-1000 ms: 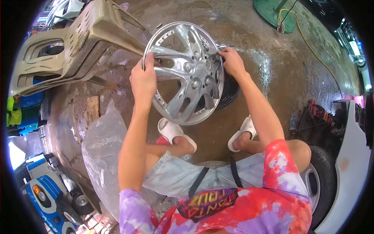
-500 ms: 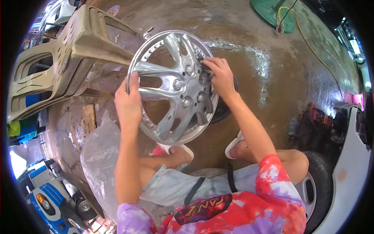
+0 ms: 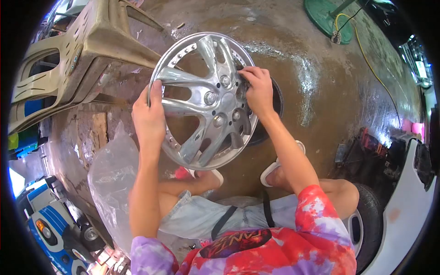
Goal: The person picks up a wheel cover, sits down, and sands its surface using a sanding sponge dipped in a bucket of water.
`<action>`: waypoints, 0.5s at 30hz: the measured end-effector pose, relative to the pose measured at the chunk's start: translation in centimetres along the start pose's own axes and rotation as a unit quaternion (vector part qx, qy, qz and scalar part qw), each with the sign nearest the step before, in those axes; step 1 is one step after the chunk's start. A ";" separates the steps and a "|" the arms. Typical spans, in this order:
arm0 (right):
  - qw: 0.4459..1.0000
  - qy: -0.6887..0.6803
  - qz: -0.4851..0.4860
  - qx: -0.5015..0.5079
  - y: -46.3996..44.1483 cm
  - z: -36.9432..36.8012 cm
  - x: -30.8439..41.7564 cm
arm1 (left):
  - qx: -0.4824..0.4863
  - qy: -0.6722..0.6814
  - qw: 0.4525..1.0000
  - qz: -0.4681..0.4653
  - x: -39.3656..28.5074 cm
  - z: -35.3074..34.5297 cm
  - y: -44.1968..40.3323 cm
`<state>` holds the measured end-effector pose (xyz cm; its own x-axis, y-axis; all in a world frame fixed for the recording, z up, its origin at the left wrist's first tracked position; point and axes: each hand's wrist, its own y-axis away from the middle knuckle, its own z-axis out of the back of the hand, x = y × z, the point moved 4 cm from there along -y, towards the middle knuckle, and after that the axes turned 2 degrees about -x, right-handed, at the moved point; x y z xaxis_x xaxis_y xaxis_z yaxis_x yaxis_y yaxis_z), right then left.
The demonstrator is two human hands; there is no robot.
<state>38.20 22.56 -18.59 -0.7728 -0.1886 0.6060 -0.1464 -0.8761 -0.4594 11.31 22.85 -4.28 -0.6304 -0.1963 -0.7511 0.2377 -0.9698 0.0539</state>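
A silver, shiny hubcap point(image 3: 226, 101) with paired spokes and bolt-like studs is held up in front of me, tilted, its face toward me. My left hand point(image 3: 150, 112) grips its left rim, the thumb on the front and the fingers behind. My right hand point(image 3: 259, 91) is closed at its upper right part, fingertips curled over a spoke near the rim. Whether a small piece lies under those fingertips, I cannot tell. Behind the hubcap, a black round thing point(image 3: 277, 103) on the floor is mostly hidden.
Stacked beige plastic chairs point(image 3: 87, 50) stand at the left. Clear plastic sheeting point(image 3: 112, 178) lies by my left leg. A tyre point(image 3: 370, 220) and a white car panel point(image 3: 408, 197) are at the right. A yellow cable point(image 3: 369, 64) crosses the wet floor point(image 3: 316, 137) near a green round base point(image 3: 327, 23).
The hubcap has shifted very slightly up with both hands still on it. More of the black round thing behind it shows at the right. The camera view has moved a little.
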 end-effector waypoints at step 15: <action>0.996 -0.010 -0.088 0.006 1.3 1.5 1.7 | -0.005 0.005 1.000 -0.013 0.1 0.3 0.2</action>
<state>37.61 20.40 -17.14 -0.7231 -0.0410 0.6895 -0.2712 -0.9012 -0.3381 11.10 22.60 -4.16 -0.6297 -0.1691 -0.7582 0.2283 -0.9732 0.0275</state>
